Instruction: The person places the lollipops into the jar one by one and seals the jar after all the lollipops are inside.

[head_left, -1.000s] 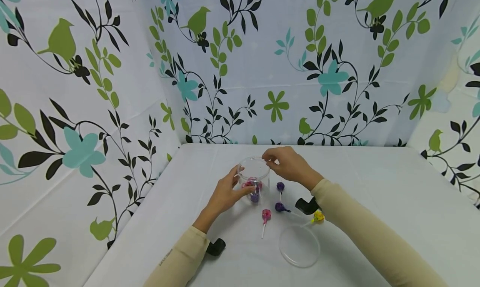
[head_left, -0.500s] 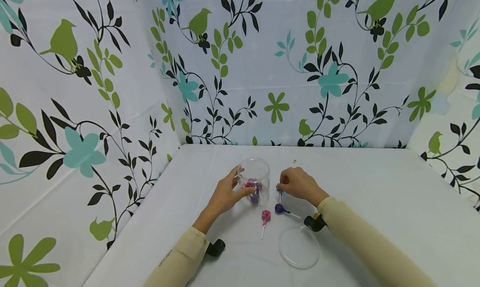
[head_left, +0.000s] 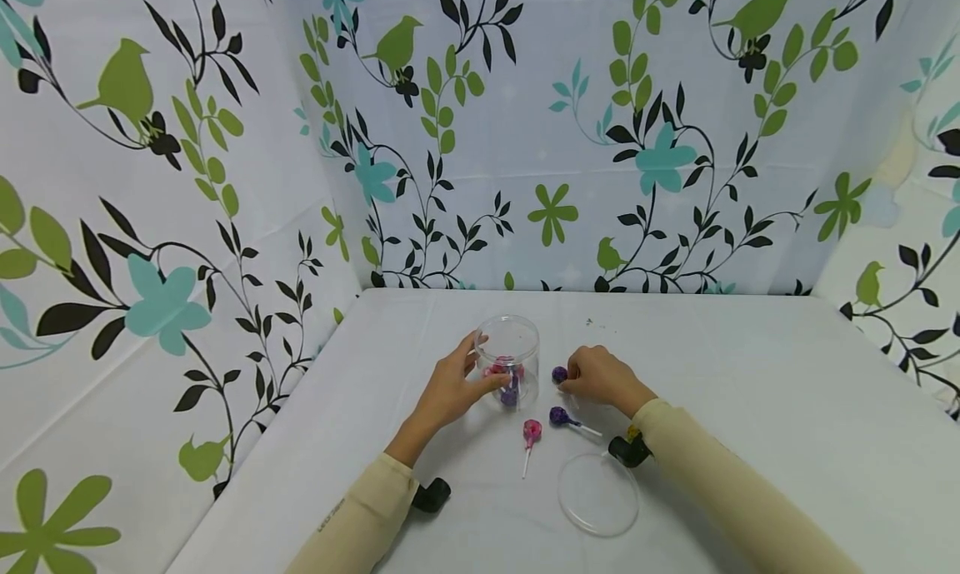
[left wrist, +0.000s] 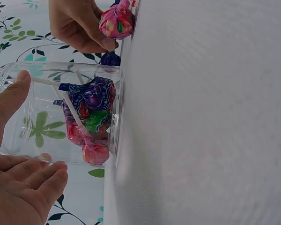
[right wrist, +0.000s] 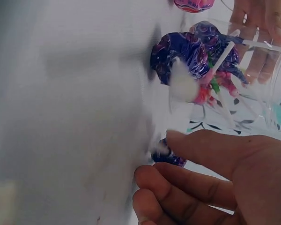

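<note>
My left hand (head_left: 450, 384) grips a clear plastic jar (head_left: 532, 374) standing upright, thumb on one side and fingers on the other. Inside lie several wrapped lollipops (left wrist: 91, 105), pink, purple and green, sticks leaning upward. Just right of the jar, my right hand (head_left: 602, 378) is at a purple lollipop (head_left: 559, 375); thumb and curled fingers close around its stick, which they mostly hide. Nearer me lie another purple lollipop (head_left: 558, 416), its stick toward the right, and a pink lollipop (head_left: 532, 431), its stick toward me.
A clear round lid (head_left: 600, 534) lies on the white table in front of the loose lollipops. A yellow lollipop (head_left: 633, 432) is mostly hidden by the right wrist's black camera (head_left: 628, 451). Patterned curtains hang behind and at the sides.
My right hand has come down from the jar's rim to the purple lollipop, then shifted slightly right, showing its head. The left hand and jar stay put.
</note>
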`<state>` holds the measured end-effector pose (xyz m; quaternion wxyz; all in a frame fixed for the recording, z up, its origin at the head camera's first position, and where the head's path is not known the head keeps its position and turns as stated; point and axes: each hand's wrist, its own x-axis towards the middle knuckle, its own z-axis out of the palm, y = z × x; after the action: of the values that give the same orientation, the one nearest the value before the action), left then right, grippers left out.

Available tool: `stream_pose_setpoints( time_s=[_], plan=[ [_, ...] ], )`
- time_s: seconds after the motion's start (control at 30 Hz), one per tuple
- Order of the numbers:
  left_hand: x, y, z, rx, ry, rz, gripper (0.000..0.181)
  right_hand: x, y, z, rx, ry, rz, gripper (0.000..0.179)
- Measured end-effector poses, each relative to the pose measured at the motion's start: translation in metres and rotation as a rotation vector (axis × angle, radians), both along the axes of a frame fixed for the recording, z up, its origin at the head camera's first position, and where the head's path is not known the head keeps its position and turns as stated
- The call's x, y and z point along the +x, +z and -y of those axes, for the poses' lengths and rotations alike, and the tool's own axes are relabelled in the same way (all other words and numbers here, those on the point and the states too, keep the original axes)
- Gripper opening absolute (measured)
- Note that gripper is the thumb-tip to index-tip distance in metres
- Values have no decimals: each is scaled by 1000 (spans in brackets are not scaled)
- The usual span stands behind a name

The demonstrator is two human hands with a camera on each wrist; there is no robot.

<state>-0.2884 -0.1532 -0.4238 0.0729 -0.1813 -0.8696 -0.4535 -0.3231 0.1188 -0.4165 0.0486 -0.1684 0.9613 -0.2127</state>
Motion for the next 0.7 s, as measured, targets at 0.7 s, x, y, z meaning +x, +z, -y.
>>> stream_pose_setpoints(
  time_s=[0.7],
  plan=[
    [1, 0, 1, -4, -12, -20, 95, 0, -1, -14, -43, 37, -44, 6]
  ],
)
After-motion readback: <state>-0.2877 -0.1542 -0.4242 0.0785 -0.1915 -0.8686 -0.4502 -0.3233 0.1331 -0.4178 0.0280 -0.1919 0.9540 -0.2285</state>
